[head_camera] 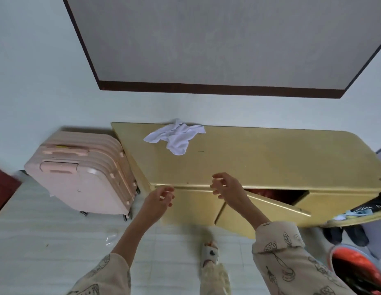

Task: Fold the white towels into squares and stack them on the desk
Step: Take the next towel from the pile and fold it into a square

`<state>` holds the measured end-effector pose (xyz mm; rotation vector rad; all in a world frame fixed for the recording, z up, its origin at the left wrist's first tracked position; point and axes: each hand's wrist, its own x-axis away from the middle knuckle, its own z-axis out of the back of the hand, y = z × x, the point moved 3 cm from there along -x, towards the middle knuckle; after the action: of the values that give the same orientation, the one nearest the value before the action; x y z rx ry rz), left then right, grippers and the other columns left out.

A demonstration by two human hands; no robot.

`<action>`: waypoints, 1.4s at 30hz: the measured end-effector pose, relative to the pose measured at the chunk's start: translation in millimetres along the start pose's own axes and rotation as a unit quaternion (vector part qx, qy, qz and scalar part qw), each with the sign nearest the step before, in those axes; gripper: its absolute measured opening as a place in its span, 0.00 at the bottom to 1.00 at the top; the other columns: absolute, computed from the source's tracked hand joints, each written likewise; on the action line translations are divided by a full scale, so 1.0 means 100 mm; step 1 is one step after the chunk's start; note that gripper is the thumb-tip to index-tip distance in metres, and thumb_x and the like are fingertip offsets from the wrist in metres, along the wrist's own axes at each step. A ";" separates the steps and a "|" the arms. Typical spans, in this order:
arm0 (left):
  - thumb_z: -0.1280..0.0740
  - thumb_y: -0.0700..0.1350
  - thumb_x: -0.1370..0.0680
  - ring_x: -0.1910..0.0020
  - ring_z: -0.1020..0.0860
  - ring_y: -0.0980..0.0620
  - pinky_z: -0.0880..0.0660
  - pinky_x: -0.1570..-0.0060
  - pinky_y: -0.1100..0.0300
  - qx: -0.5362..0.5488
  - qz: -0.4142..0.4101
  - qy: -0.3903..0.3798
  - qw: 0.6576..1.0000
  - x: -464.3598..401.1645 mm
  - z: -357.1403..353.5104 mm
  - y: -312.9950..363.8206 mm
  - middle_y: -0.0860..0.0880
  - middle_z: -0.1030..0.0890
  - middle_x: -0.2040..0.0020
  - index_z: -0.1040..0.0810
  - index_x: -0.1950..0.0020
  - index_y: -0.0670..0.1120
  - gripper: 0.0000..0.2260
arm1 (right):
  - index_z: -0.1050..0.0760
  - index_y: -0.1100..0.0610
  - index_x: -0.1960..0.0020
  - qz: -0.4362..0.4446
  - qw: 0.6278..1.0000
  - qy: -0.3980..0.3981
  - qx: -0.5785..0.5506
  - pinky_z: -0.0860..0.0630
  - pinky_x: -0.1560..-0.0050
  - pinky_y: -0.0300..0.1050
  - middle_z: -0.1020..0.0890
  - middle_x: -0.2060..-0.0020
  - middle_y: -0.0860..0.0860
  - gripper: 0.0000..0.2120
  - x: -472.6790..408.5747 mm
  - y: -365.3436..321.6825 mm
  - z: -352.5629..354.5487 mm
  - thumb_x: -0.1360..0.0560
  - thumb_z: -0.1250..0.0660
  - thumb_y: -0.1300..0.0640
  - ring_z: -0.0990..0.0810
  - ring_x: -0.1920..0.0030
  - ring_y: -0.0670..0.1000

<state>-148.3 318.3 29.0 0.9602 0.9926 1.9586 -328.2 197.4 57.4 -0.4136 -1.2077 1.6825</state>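
Towel (pixel 176 136): crumpled at desk (pixel 270 158) rear, unfolded.
Left hand (pixel 158 201), right hand (pixel 226 188): empty, fingers loosely curled.
Advice: pinch two corners, spread flat first.

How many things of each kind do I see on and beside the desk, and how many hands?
White towels, crumpled on the desk: 1
Pink suitcase, left of the desk: 1
Hands, left hand and right hand, both holding nothing: 2
Total: 4
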 end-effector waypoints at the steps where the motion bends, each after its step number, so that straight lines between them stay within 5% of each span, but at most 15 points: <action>1: 0.41 0.40 0.21 0.63 0.22 0.51 0.27 0.58 0.61 0.002 0.011 0.007 1.000 -0.22 -0.05 0.01 0.47 0.21 0.55 0.26 0.49 0.48 0.06 | 0.27 0.58 0.42 -0.004 1.000 -0.009 0.000 0.24 0.52 0.47 0.19 0.57 0.53 0.10 -0.24 0.03 0.04 0.22 0.40 0.58 0.20 0.60 0.52; 12: 0.38 0.41 0.22 0.46 0.23 0.41 0.29 0.46 0.54 -0.064 0.164 0.032 0.984 -1.95 -0.27 0.04 0.39 0.22 0.44 0.29 0.38 0.40 0.13 | 0.26 0.59 0.43 -0.043 0.993 -0.090 0.062 0.30 0.66 0.34 0.20 0.57 0.53 0.10 -2.25 -0.13 0.39 0.22 0.40 0.58 0.23 0.65 0.49; 16: 0.38 0.44 0.22 0.40 0.27 0.40 0.32 0.41 0.52 -0.117 0.181 0.043 0.975 -2.54 -0.19 0.00 0.39 0.31 0.36 0.35 0.31 0.42 0.20 | 0.27 0.61 0.42 -0.056 0.988 -0.120 0.075 0.32 0.71 0.27 0.21 0.57 0.53 0.10 -2.64 -0.12 0.29 0.22 0.42 0.62 0.24 0.64 0.49; 24: 0.41 0.43 0.21 0.30 0.39 0.41 0.35 0.36 0.47 -0.216 0.134 0.026 0.967 -3.83 -0.15 -0.06 0.41 0.41 0.27 0.45 0.26 0.43 0.25 | 0.25 0.54 0.42 -0.118 0.983 -0.093 0.102 0.26 0.51 0.45 0.18 0.53 0.54 0.10 -3.19 0.09 0.11 0.22 0.39 0.55 0.20 0.54 0.54; 29: 0.40 0.39 0.22 0.39 0.30 0.39 0.31 0.44 0.49 -0.237 0.135 0.035 0.962 -4.21 -0.16 -0.19 0.38 0.33 0.35 0.37 0.30 0.39 0.20 | 0.25 0.55 0.42 -0.139 0.981 -0.073 0.116 0.25 0.47 0.46 0.17 0.52 0.54 0.11 -3.37 0.12 0.16 0.22 0.39 0.56 0.19 0.52 0.55; 33: 0.40 0.36 0.23 0.51 0.26 0.41 0.31 0.58 0.54 -0.274 0.054 0.035 0.960 -4.19 -0.19 -0.08 0.38 0.25 0.49 0.26 0.49 0.35 0.07 | 0.26 0.55 0.40 -0.130 0.981 -0.069 0.124 0.28 0.52 0.41 0.18 0.51 0.53 0.12 -3.41 0.12 0.14 0.22 0.39 0.56 0.21 0.53 0.51; 36: 0.38 0.36 0.23 0.53 0.25 0.43 0.35 0.57 0.59 -0.247 -0.052 -0.026 0.967 -4.13 -0.20 0.27 0.41 0.22 0.54 0.25 0.55 0.37 0.03 | 0.31 0.53 0.34 -0.085 0.981 -0.073 0.160 0.30 0.46 0.41 0.20 0.46 0.51 0.17 -3.53 0.00 0.13 0.23 0.38 0.57 0.24 0.48 0.49; 42: 0.36 0.42 0.23 0.54 0.22 0.50 0.27 0.53 0.63 -0.157 -0.090 -0.194 0.964 -3.96 0.05 1.29 0.49 0.19 0.55 0.22 0.51 0.46 0.04 | 0.48 0.46 0.25 0.056 0.955 -0.108 0.272 0.41 0.31 0.51 0.40 0.28 0.48 0.32 -3.78 -0.41 0.17 0.24 0.37 0.54 0.44 0.28 0.52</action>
<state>1.7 -69.9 28.2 0.9834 0.5096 1.6290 -146.4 -132.8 4.4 0.0454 -0.8265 2.1104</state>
